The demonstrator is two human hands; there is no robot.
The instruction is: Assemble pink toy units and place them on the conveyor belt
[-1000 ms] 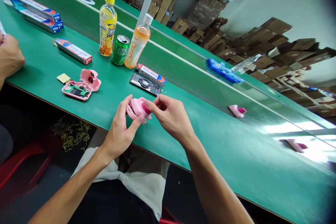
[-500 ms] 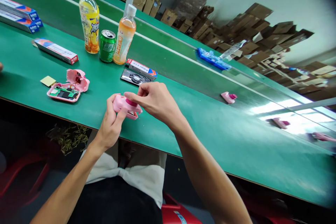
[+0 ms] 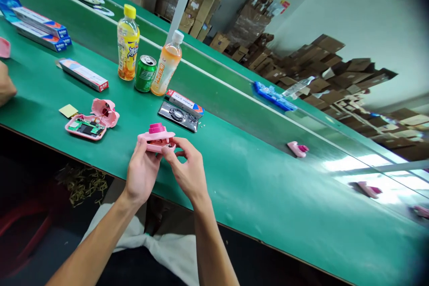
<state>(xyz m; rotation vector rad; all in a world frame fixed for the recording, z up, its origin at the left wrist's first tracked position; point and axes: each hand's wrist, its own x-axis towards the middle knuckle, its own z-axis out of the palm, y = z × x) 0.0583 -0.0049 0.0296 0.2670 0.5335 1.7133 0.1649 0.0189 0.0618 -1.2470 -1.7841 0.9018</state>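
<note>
A pink toy camera (image 3: 156, 136) with a raised magenta lens ring on top is held above the green bench. Its two shell halves stand slightly apart on the right side, and inner parts show in the gap. My left hand (image 3: 142, 172) is closed on its left end. At the right end, the fingers of my right hand (image 3: 187, 165) pinch the shell near the gap. To the left on the bench lies a second, opened pink toy camera (image 3: 85, 129), its green circuit board exposed and its front half folded back. A yellow square pad (image 3: 68, 111) lies behind it.
Behind my hands lie a black phone (image 3: 177, 116) and a small box (image 3: 185, 103). A green can (image 3: 145, 73) stands between a yellow-capped bottle (image 3: 128, 44) and a white-capped bottle (image 3: 167, 65). More pink toy cameras (image 3: 297, 149) lie rightward. Another person's hand (image 3: 5, 85) shows at far left.
My right hand has moved from the magenta ring on top to the right end of the shell. The toy camera has been turned, so its side gap faces me. Another person's hand shows more at left.
</note>
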